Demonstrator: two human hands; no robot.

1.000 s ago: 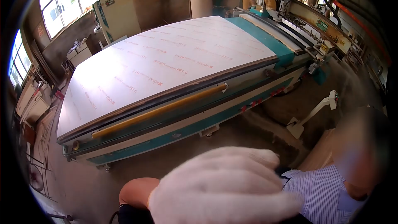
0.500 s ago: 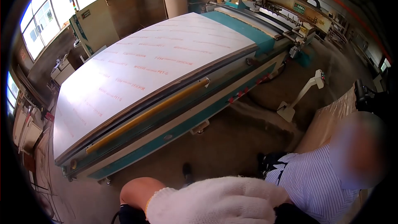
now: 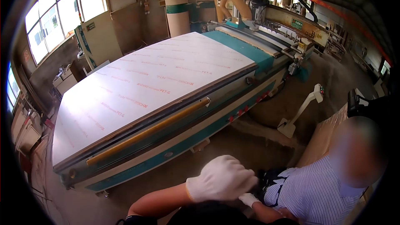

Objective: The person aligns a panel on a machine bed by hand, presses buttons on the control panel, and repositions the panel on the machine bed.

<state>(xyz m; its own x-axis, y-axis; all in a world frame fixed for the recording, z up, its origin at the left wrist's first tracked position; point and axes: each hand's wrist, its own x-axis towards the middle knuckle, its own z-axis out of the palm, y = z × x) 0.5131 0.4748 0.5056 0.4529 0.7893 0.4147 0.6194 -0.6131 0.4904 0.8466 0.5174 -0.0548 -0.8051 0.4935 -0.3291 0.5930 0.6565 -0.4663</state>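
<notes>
My left hand (image 3: pixel 223 178), in a white knitted work glove, is raised at the bottom middle with its fingers curled closed. What they hold, if anything, is hidden. Close below and to the right is my right hand (image 3: pixel 249 200), also white-gloved and only partly visible, with its bare forearm running off to the right. Its fingers are hidden, so its grip does not show. Beyond the hands stands a large machine bed (image 3: pixel 137 164) with a green and cream side. A white sheet (image 3: pixel 137 87) printed in red with PET-G lies on it.
A person in a striped shirt (image 3: pixel 308 187) is close on my right. A yellow bar (image 3: pixel 150 131) runs along the machine's near side. A pedestal control (image 3: pixel 302 110) stands on the floor, near a film-wrapped stack (image 3: pixel 323 137). A machine head with hoses (image 3: pixel 241 0) is at the back.
My left hand has risen from the bottom edge and its fingers are now curled. My right glove has come into sight. The view has tilted up slightly.
</notes>
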